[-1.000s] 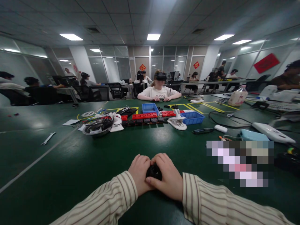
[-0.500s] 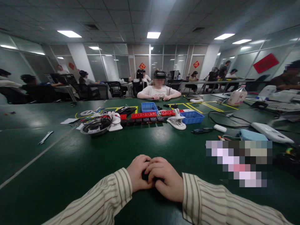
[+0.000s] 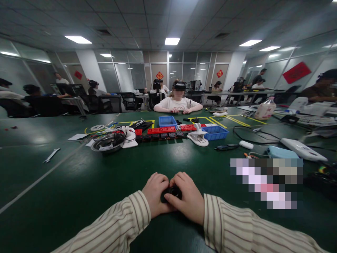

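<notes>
My left hand [image 3: 157, 195] and my right hand [image 3: 185, 195] come together low in the middle of the head view, over the green table [image 3: 110, 196]. Between them is a small, round black object [image 3: 173, 191] with what looks like a ring or opening on top; its kind I cannot make out. The fingers of both hands curl around it from either side, with my right thumb lying across its near edge. My palms and fingers hide most of its outline.
Across the table lie a row of red and black blocks [image 3: 161, 130], blue bins [image 3: 214, 132], a white clamp [image 3: 198, 135] and a metal bowl of cables [image 3: 107, 146]. A wrench [image 3: 52, 155] is at left. Chargers, cables and a bottle [image 3: 264, 109] stand right. A person [image 3: 178, 102] sits opposite.
My right fingers have lifted and drawn back from over my left hand. The black object between the hands now shows; before, it was mostly covered.
</notes>
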{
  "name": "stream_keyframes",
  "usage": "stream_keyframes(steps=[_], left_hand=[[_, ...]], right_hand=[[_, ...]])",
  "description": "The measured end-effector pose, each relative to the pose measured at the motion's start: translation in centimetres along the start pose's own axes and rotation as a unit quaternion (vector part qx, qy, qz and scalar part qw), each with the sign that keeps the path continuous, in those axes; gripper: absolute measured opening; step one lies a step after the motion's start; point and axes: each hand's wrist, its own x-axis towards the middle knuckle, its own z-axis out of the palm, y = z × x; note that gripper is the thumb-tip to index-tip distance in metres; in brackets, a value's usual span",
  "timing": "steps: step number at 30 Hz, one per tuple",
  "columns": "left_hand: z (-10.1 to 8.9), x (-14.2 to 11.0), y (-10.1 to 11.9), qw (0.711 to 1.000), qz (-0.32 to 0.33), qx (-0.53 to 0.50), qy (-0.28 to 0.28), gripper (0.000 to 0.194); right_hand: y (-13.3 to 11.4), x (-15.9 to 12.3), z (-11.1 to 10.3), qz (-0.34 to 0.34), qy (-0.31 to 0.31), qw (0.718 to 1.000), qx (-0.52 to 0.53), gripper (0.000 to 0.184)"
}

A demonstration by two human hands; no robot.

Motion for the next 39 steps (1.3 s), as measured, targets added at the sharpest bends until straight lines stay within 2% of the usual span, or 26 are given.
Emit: stream_keyframes(steps=[4, 11, 15, 18, 21, 23, 25, 28, 32, 39], left_hand=[[-0.2, 0.2, -0.4, 0.999, 0.027, -0.02, -0.028, 0.035], [-0.3, 0.5, -1.0, 0.994, 0.061, -0.065, -0.063, 0.021], [-0.1, 0.4, -1.1, 0.995, 0.068, -0.045, -0.066, 0.028], [0.0, 0.3, -0.8, 0.996, 0.058, -0.046, -0.051, 0.048], [0.0, 0.2, -0.3, 0.998, 0.038, -0.046, -0.026, 0.067], [0.0, 0.2, 0.1, 0.999, 0.021, -0.033, -0.013, 0.061], [0.0, 0.2, 0.4, 1.0, 0.016, -0.024, -0.006, 0.044], [0.0, 0.3, 0.4, 0.999, 0.029, -0.031, 0.001, 0.027], [-0.3, 0.5, -0.2, 0.997, 0.044, -0.053, -0.029, 0.026], [-0.3, 0.7, -1.5, 0.992, 0.065, -0.064, -0.087, 0.02]], right_hand=[[0.0, 0.1, -0.2, -0.048, -0.008, 0.999, 0.018, 0.011], [0.1, -0.1, 0.0, -0.18, -0.022, 0.978, 0.099, 0.02], [-0.1, -0.2, -0.3, -0.222, -0.026, 0.967, 0.123, 0.024], [-0.3, -0.3, -0.6, -0.2, -0.013, 0.972, 0.125, 0.025], [-0.3, -0.2, -0.6, -0.114, 0.019, 0.988, 0.098, 0.021], [-0.2, -0.2, -0.4, -0.049, 0.03, 0.996, 0.065, 0.02], [-0.1, -0.1, -0.2, -0.008, 0.021, 0.999, 0.03, 0.019], [0.1, 0.1, 0.1, 0.004, 0.002, 1.0, -0.001, 0.015], [0.1, 0.1, 0.1, -0.052, 0.001, 0.998, 0.025, 0.01], [-0.2, -0.2, -0.2, -0.203, -0.034, 0.975, 0.085, 0.017]])
